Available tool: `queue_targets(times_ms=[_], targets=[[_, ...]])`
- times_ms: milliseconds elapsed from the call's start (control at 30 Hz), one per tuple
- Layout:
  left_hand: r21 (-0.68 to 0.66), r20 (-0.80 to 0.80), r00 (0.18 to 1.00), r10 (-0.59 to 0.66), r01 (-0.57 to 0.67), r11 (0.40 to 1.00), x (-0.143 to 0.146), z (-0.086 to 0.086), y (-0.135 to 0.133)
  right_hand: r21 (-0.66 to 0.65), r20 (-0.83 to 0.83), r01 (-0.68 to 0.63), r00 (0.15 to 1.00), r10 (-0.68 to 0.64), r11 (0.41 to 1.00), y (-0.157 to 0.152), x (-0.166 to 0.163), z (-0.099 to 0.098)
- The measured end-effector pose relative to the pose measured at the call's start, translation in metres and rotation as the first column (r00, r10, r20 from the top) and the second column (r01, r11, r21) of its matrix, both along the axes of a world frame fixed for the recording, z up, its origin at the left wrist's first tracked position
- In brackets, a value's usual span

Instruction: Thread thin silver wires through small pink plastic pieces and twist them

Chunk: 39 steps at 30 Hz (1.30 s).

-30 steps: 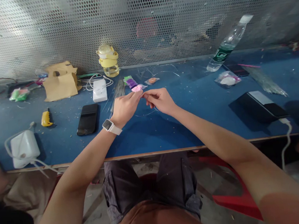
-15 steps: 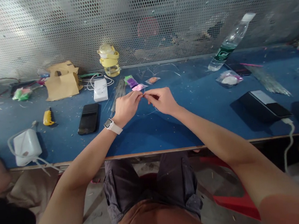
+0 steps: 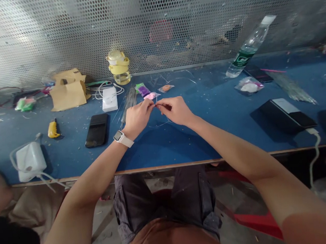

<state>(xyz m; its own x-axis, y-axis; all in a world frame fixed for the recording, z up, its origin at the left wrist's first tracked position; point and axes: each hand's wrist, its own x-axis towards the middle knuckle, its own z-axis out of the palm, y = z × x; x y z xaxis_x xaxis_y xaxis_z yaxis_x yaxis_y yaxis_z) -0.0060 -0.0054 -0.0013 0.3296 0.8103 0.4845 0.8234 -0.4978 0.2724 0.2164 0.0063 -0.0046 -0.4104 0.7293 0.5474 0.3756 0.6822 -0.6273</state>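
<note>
A: Item one, left side?
B: Left arm [image 3: 104,169], elbow bent, forearm toward half past one. Left hand [image 3: 137,118], back uppermost, fingertips [image 3: 151,103] pinched, aimed at two o'clock.
A: Item two?
B: Right arm [image 3: 226,142], elbow bent, forearm toward half past ten. Right hand [image 3: 176,111], fingers curled, pinched, aimed at nine o'clock.
A: Hands touching?
B: Close together; contact unclear.

On the table [image 3: 171,148], several sachets [image 3: 144,91] lie between a paper bag [image 3: 68,97], left, and a bottle [image 3: 241,61], right.
</note>
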Motion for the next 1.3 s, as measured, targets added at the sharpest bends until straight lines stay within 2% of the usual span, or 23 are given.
queue_targets(times_ms=[167, 367, 600, 700, 767, 900, 1000, 1133, 1300], targets=[[-0.011, 0.056, 0.995, -0.085, 0.086, 0.996, -0.002, 0.0, 0.0, 0.007, -0.007, 0.018, 1.0, -0.018, 1.0, -0.002, -0.001, 0.002], [-0.006, 0.135, 0.983, -0.124, 0.126, 0.992, 0.0, 0.001, -0.001, -0.015, -0.02, 0.016, 1.0, -0.016, 1.0, 0.004, 0.002, -0.002], [-0.094, 0.325, 0.929, -0.178, 0.219, 0.971, 0.006, 0.006, -0.005, -0.059, -0.016, -0.044, 0.999, 0.043, 0.997, 0.013, 0.005, -0.006], [-0.122, 0.377, 0.906, -0.192, 0.254, 0.959, 0.005, 0.008, -0.005, -0.065, -0.01, -0.026, 1.0, 0.026, 0.998, 0.014, 0.006, -0.008], [-0.109, 0.355, 0.916, -0.187, 0.24, 0.965, 0.004, 0.007, -0.004, -0.068, 0.007, -0.024, 1.0, 0.025, 0.997, 0.013, 0.006, -0.008], [-0.068, 0.188, 0.968, -0.166, 0.181, 0.981, 0.001, 0.003, 0.001, -0.11, 0.057, -0.04, 0.997, 0.046, 0.993, 0.009, 0.004, -0.008], [-0.057, 0.105, 0.98, -0.168, 0.174, 0.983, 0.001, 0.0, 0.002, -0.103, 0.103, 0.058, 0.994, -0.048, 0.993, 0.009, 0.002, -0.008], [-0.049, 0.103, 0.98, -0.172, 0.177, 0.983, 0.004, 0.0, 0.0, -0.034, 0.082, 0.219, 0.973, -0.216, 0.975, 0.014, 0.003, -0.012], [-0.065, 0.096, 0.982, -0.161, 0.167, 0.984, 0.004, -0.001, 0.0, 0.019, 0.131, 0.202, 0.971, -0.202, 0.979, 0.016, 0.004, -0.015]])
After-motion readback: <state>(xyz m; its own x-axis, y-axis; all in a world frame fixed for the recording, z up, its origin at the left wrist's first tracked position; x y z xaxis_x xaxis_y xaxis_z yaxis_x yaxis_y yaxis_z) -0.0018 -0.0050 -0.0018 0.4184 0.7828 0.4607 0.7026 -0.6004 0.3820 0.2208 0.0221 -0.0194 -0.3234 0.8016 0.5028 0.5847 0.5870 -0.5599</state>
